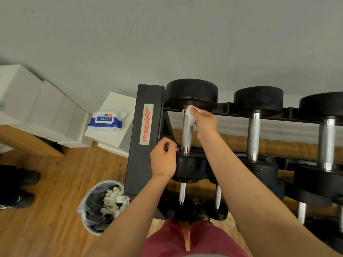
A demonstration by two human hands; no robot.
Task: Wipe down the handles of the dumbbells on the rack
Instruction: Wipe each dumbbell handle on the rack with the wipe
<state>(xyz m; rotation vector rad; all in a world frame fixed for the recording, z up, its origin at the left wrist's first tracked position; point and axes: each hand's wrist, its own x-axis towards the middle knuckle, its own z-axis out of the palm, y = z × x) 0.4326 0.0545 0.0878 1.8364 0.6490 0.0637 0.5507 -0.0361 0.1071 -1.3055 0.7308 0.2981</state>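
Lower-left bin (84, 217) held crumpled wipes (111, 201); rack label (148, 125) read "LifeFitness". Right hand (206, 121) pinched a wipe (191, 112) against the handle (186, 134); left hand (163, 160) curled, empty.

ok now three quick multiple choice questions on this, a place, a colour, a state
1. Where is the wipe pack?
A) in the bin
B) on a white box left of the rack
C) on the floor

2. What colour is the lettering on the rack's label?
A) blue
B) green
C) red

3. What is the right hand doing?
A) hanging free
B) pulling a wipe from the pack
C) holding a white wipe against the leftmost top dumbbell handle

Answers: 1 B, the pack lies on the box beside the rack's end post. 2 C, red script on a pale strip. 3 C, its fingers hold the wipe at the handle's far end.
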